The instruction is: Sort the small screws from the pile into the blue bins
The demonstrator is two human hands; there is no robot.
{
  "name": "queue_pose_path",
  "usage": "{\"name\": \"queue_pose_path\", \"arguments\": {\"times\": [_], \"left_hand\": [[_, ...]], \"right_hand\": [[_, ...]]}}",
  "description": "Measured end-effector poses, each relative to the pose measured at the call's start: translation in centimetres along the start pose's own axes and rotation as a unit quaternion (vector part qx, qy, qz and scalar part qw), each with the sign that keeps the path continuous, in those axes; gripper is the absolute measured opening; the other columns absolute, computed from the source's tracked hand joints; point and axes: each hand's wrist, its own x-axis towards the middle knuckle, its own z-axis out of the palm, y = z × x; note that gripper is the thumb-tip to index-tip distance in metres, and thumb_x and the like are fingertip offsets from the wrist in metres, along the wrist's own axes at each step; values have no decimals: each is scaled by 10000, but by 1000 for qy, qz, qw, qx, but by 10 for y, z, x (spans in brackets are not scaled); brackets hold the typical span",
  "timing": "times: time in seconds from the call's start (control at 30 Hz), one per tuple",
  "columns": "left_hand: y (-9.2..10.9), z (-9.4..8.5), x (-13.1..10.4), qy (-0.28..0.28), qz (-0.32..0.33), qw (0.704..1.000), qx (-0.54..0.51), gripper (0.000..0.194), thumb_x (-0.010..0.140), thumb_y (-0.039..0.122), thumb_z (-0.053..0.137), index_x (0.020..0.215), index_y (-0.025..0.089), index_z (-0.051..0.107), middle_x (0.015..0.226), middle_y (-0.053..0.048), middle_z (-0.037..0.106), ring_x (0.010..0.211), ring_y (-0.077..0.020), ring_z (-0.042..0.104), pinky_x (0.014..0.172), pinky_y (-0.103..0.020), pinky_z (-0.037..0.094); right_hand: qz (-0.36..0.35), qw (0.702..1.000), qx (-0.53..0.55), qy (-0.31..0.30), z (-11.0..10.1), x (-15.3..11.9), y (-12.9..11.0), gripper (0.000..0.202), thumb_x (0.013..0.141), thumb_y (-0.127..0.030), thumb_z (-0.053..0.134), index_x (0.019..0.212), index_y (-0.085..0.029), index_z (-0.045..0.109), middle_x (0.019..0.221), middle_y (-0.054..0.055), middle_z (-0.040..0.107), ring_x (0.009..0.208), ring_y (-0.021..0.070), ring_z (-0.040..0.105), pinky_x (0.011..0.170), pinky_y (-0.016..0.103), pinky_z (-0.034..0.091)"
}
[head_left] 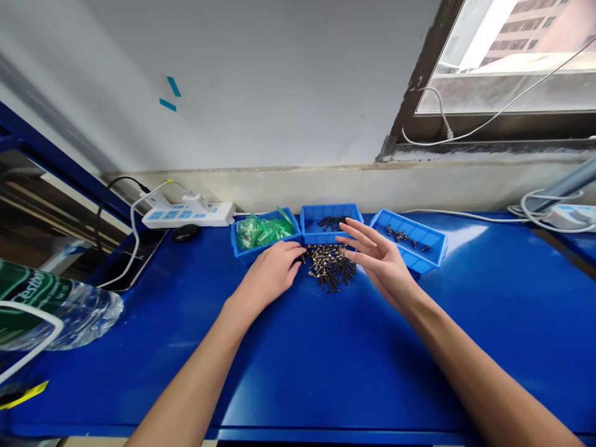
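Observation:
A heap of screws (331, 267), dark shanks with shinier heads, lies on the blue table in front of three blue bins. My left hand (274, 270) rests low at the heap's left edge, fingers bent and thumb slightly apart, beside a few stray screws. Over the heap's right side hovers my right hand (382, 257), its fingers stretched and spread with nothing visible in them. The middle bin (321, 238) has dark screws at its right. Several screws lie along the right bin (431, 239). Green and clear plastic bags (265, 231) fill the left bin (242, 256).
A white power strip (218, 215) with plugs and cables stands against the wall, a black mouse-like object (185, 233) in front. At the left lies a large water bottle (88, 313). White cables and another power strip (570, 216) occupy the far right.

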Motion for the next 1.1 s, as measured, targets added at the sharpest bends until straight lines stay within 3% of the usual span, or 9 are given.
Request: {"name": "queue_pose_path", "arguments": {"times": [0.17,0.43,0.6,0.73,0.97,1.1], "left_hand": [[5,5,1,-25,-26,999,36,218,921,88,625,1081,143,764,1153,-132,765,1080,-302,715,946,-432,598],[5,5,2,-26,-13,1000,-6,89,916,111,663,886,170,722,942,-72,768,895,-251,728,827,-357,583],[9,0,2,45,1,995,-89,65,910,115,679,886,165,712,900,-57,763,817,-213,713,803,-332,567],[20,-4,2,101,35,972,-210,54,917,158,690,868,174,709,846,-20,750,748,-163,688,760,-274,555],[35,-3,2,102,0,939,-329,115,917,263,700,848,181,739,792,-17,763,713,-166,696,684,-255,546],[32,1,2,103,0,955,-279,177,979,286,620,968,182,763,950,-47,799,860,-200,741,819,-301,591]], "right_hand": [[18,1000,-19,-8,-1,-1,-2,517,760,-227,838,1253,-297,702,1392,68,674,1110,253,716,981,418,561],[34,999,-36,-1,1,-1,-7,407,742,-272,824,1136,-243,726,1193,80,758,893,211,739,823,373,572],[-4,996,-89,-16,3,0,-1,296,747,-295,812,1026,-219,750,935,59,786,814,207,742,802,374,590],[-35,984,-167,-53,8,-2,3,268,749,-313,823,988,-202,778,921,66,793,863,217,755,829,360,614],[25,992,-90,-87,9,-4,-4,249,704,-373,884,849,-189,800,762,46,790,722,204,766,706,326,631],[14,995,-88,-39,9,-2,-8,241,662,-377,907,768,-189,799,669,40,763,637,201,736,633,329,612]]}}
